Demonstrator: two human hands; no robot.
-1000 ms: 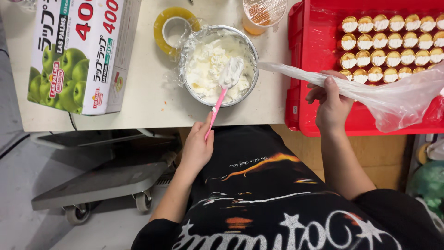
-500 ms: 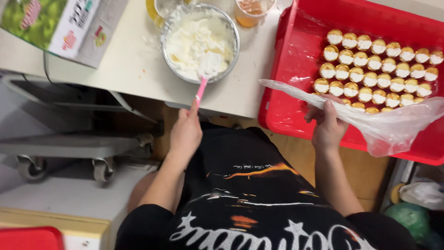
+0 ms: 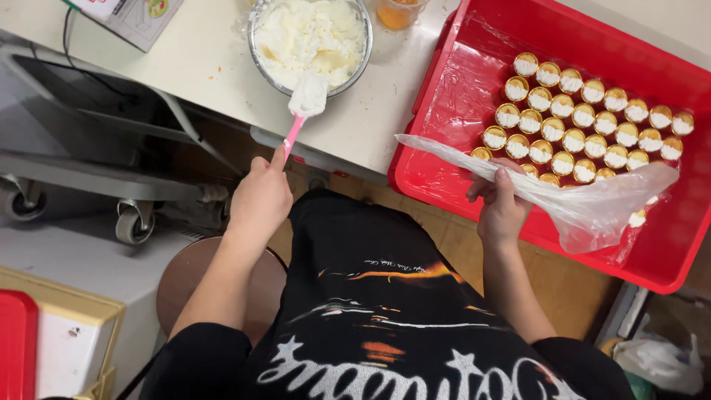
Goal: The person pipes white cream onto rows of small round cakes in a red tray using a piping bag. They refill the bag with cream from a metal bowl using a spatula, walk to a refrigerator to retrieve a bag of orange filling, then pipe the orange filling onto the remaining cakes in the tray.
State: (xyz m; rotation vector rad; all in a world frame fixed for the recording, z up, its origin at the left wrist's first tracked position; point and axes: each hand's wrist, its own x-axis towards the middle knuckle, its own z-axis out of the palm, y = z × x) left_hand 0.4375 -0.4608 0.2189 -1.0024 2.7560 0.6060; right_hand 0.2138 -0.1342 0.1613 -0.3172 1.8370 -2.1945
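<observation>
My left hand (image 3: 261,198) grips the pink handle of a spatula (image 3: 304,104) whose white blade carries a lump of cream, lifted just off the near rim of a metal bowl (image 3: 360,65) full of white cream. My right hand (image 3: 501,205) holds a clear plastic piping bag (image 3: 585,198), which droops to the right over a red tray (image 3: 444,178). The tray is lined with clear film and carries several rows of small golden cups (image 3: 585,122) topped with white cream.
A cream worktop (image 3: 192,59) bears the bowl, a cardboard box (image 3: 129,18) at the far left and a cup of orange liquid (image 3: 396,11). A wheeled cart (image 3: 89,170) stands below left, a brown stool (image 3: 185,281) under me, a red lid (image 3: 15,341) at bottom left.
The spatula has come out of the bowl with a lump of cream on its blade. The view has tilted down and left; the right hand keeps the bag over the tray.
</observation>
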